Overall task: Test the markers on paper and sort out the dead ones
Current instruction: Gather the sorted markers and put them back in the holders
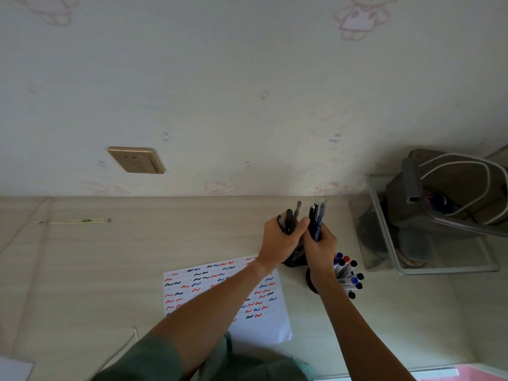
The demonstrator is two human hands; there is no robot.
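Two bunches of pens stood upright just right of the frame's centre: the left hand [283,237] gripped a dark bunch [290,218], and the right hand [320,247], touching it, gripped a dark and blue bunch [316,220], both directly above a black holder [295,261] half hidden behind the wrists. Just below and to the right, a second holder [312,281] held capped markers [347,273] fanning rightward, nearer the right hand, while the scribble-covered test paper [220,281] lay lower left beneath the left forearm. All rested on a pale wood-grain tabletop [165,243] against a wall with a socket [136,160], a clear bin [428,224] at the right edge.
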